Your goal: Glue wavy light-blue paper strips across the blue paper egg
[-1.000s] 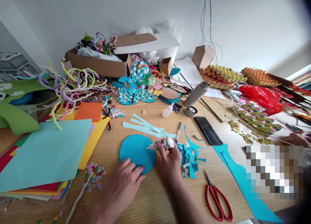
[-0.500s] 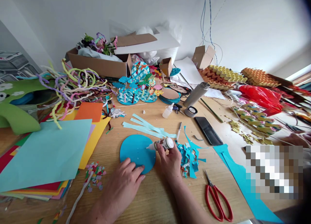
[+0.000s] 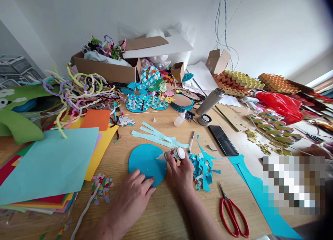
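A round blue disc lies flat on the wooden table, with a few small pale dots on it. My left hand rests on its lower left edge, fingers spread and holding nothing. In my right hand is a small white glue bottle, tilted so that its nozzle is over the disc's right part; whether the tip touches cannot be made out. Pale blue paper strips lie just behind the disc. Blue paper scraps are heaped to the right of my right hand.
Red-handled scissors lie at the front right, a phone behind them. Coloured paper sheets are stacked at left. Farther back are a steel flask, a second small bottle and blue paper crafts. Part of another person's hand shows at far right.
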A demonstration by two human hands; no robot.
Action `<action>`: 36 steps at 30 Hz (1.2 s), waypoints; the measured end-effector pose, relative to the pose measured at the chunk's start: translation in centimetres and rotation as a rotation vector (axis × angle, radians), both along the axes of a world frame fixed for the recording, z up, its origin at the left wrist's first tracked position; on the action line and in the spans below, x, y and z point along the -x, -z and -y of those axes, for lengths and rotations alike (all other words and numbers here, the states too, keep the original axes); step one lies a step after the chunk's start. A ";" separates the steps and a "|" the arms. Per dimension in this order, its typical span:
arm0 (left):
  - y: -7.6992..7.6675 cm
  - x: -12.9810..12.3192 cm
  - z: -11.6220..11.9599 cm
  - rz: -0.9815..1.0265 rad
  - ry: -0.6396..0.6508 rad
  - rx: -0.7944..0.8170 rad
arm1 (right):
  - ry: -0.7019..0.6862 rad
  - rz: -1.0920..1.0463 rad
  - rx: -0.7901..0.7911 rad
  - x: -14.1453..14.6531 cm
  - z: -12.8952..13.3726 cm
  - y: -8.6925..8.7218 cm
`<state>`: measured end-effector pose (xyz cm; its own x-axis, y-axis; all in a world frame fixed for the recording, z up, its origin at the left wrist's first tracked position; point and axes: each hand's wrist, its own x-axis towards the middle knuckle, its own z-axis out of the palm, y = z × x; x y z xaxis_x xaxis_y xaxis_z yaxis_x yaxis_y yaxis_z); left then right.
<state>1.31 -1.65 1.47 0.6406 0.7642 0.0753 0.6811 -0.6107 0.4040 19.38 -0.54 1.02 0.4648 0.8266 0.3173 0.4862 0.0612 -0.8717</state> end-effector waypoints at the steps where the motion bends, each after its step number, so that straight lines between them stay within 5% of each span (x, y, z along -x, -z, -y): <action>1: 0.0 0.0 0.0 -0.004 0.003 0.003 | -0.009 -0.003 0.005 0.0 0.0 0.0; 9: -0.3 0.0 -0.1 -0.020 0.007 0.012 | 0.001 -0.018 0.015 0.0 0.0 0.1; 18: -0.2 0.0 -0.1 -0.026 -0.002 0.053 | 0.021 -0.327 -0.041 -0.6 0.0 0.1; 36: -0.1 0.0 -0.1 -0.024 -0.004 0.070 | -0.168 0.073 -0.038 -1.2 1.1 0.6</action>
